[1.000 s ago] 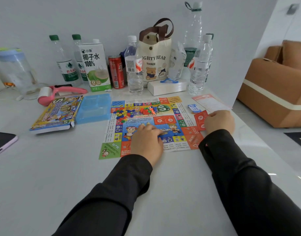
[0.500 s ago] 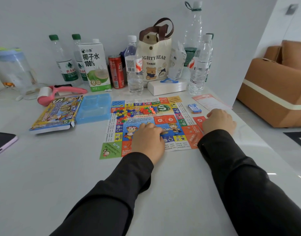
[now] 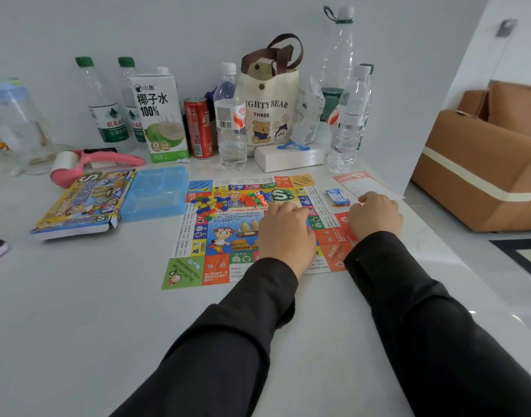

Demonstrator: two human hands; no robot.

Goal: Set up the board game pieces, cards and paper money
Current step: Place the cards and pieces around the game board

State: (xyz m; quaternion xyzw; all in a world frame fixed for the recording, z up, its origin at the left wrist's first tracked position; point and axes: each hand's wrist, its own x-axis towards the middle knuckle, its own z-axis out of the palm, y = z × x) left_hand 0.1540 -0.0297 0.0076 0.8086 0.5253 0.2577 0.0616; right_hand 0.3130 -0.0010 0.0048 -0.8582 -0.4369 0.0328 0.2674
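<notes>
I read 椰子水 100% on the coconut-water carton [image 3: 158,115], GHTYBEAR THREE on the tote bag [image 3: 268,108], and S on my game board [image 3: 281,194].

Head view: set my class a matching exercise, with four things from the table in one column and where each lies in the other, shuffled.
Things
1. blue tray
2. small blue card pack
3. heap of coloured pieces
4. red can

Places
A. on the far half of the board
B. by the wall, between carton and water bottle
C. on the table, right of the board
D. between game box and board

Pairs: 1-D, 2-C, 3-A, 4-B
</notes>
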